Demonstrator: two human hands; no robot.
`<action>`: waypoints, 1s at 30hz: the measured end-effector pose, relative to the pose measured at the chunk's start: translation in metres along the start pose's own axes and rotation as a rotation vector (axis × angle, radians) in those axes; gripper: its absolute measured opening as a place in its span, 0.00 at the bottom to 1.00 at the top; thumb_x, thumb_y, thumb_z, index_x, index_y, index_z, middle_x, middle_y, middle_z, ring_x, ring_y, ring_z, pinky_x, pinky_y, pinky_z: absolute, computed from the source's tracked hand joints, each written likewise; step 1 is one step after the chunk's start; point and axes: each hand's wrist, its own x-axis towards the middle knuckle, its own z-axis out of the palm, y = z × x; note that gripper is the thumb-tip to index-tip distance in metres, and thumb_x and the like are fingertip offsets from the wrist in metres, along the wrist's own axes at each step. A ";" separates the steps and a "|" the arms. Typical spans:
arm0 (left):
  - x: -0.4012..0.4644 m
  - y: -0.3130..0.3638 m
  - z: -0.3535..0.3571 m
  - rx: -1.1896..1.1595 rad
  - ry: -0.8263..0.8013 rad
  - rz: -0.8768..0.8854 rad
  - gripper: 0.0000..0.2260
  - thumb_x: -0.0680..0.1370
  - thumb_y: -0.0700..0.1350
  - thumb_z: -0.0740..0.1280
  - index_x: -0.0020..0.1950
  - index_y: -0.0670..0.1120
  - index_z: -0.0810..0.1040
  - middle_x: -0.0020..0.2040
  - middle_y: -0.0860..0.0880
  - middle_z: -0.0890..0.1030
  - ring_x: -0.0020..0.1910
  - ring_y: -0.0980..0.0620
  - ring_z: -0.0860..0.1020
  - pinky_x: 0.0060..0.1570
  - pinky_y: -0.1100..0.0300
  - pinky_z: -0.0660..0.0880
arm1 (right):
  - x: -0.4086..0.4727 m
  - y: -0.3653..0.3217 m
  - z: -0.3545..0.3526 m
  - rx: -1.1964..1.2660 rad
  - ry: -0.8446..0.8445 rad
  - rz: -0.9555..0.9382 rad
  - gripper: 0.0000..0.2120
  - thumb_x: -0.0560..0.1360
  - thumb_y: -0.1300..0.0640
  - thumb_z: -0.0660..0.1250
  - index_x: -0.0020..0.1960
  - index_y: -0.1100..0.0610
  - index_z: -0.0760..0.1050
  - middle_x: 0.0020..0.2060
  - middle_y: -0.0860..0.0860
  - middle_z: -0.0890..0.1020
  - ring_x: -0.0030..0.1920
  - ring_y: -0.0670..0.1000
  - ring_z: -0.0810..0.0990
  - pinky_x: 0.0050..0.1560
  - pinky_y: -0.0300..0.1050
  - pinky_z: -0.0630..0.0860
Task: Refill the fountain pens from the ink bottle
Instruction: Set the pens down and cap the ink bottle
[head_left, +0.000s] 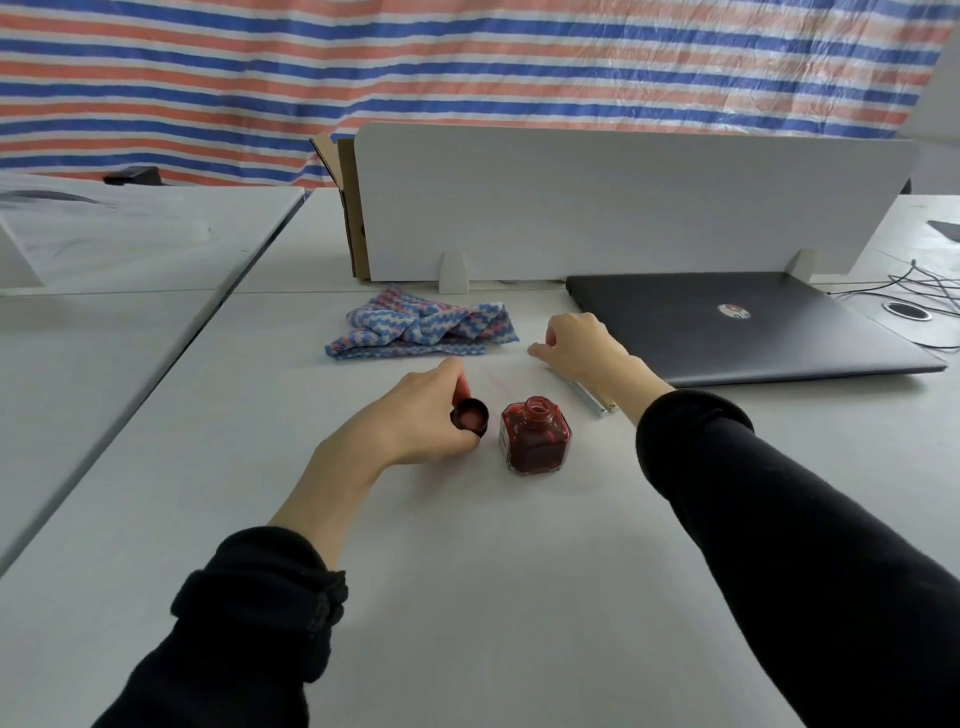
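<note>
On the worktop (467, 571) the open ink bottle (535, 436) stood between both hands. Left hand (415, 415) pinched the cap (106, 415); right hand (576, 343), fingers loosely curled, touched a pen (589, 397). Best parked: cap well aside, bottle steadied.

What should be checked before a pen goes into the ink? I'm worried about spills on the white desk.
1. Square glass bottle of red ink uncapped: ok, its neck is open.
2. Bottle upright on the white desk: ok.
3. Dark round cap under control: ok, the left hand holds it beside the bottle.
4. Silver pen in hand: not ok, it lies on the desk under the right hand.
5. Pen opened for filling: cannot tell.
6. Blue and pink zigzag cloth ready for drips: ok, it lies behind the bottle.
</note>
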 end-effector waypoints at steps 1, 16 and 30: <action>0.000 0.001 0.001 0.006 0.017 0.008 0.12 0.70 0.44 0.68 0.47 0.47 0.66 0.45 0.48 0.75 0.44 0.48 0.74 0.34 0.61 0.68 | -0.005 -0.002 -0.003 0.059 0.028 -0.005 0.16 0.77 0.52 0.61 0.53 0.65 0.75 0.47 0.59 0.80 0.46 0.58 0.78 0.50 0.51 0.76; -0.006 0.019 -0.002 0.110 0.109 0.174 0.15 0.73 0.40 0.65 0.59 0.48 0.73 0.54 0.47 0.73 0.48 0.53 0.70 0.49 0.61 0.68 | -0.125 0.007 -0.002 0.680 -0.278 -0.166 0.29 0.71 0.52 0.70 0.69 0.50 0.64 0.58 0.47 0.76 0.55 0.47 0.79 0.61 0.42 0.73; -0.011 0.040 0.005 0.006 0.158 0.267 0.16 0.72 0.43 0.69 0.60 0.48 0.77 0.55 0.48 0.79 0.46 0.56 0.70 0.50 0.64 0.66 | -0.128 0.000 0.011 0.759 -0.144 -0.155 0.25 0.67 0.60 0.74 0.60 0.50 0.71 0.47 0.42 0.78 0.49 0.54 0.81 0.53 0.45 0.76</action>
